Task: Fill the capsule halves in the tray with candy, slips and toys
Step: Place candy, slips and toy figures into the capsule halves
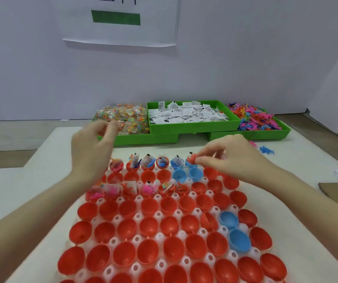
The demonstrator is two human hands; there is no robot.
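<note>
Reaching forward over the tray [137, 219], my right hand [231, 158] pinches a small orange toy [191, 159] between thumb and forefinger above a far-row blue capsule half [190, 164]; my left hand [91, 148] hangs raised near the candy bin [135, 137], fingers curled, motion-blurred; I cannot tell whether it holds anything. Glossy red capsule halves [149, 225] sit in the white perforated tray; two far rows hold slips and toys.
</note>
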